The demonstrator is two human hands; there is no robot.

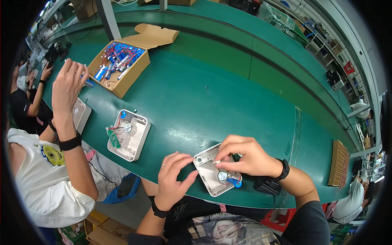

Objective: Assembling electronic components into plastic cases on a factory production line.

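In front of me on the green table lies a white plastic housing (209, 183), its hollow side up. Inside it sit a round speaker-like disc (222, 175) and a blue cylindrical battery (233, 182) with a red wire. My left hand (174, 177) is at the housing's left rim, fingers apart and holding nothing. Above the housing, my right hand (245, 156) pinches a small white part (216, 162) between thumb and fingertips; its exact kind is too small to tell. A bit of green circuit board (236, 157) shows behind the right fingers, mostly hidden.
A second open housing (141, 139) with a green circuit board (113, 138) lies to the left. Beyond it stands a cardboard box (130, 77) of blue wired batteries. A co-worker's hand (69, 81) holds a blue battery nearby. At far right is a brown gridded tray (339, 163).
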